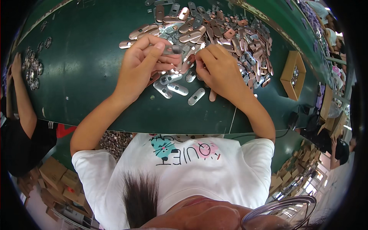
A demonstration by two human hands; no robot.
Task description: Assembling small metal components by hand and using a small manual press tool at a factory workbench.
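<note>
Between the thumb and fingers of my left hand is a flat oblong metal plate with rounded ends and a small opening in it. My right hand is close by on the right, its fingers curled in and pinched; what they hold, if anything, is hidden. Under and beyond both hands spreads a heap of similar plates, silver and copper-coloured, such as one copper plate. A few silver plates lie nearer to me, among them a loose plate below my right hand.
Everything lies on a green tabletop. On the right stands an open cardboard box with small metal parts inside. Several round metal rings lie at the far left, near a co-worker's hand. Cardboard boxes are stacked on the floor.
</note>
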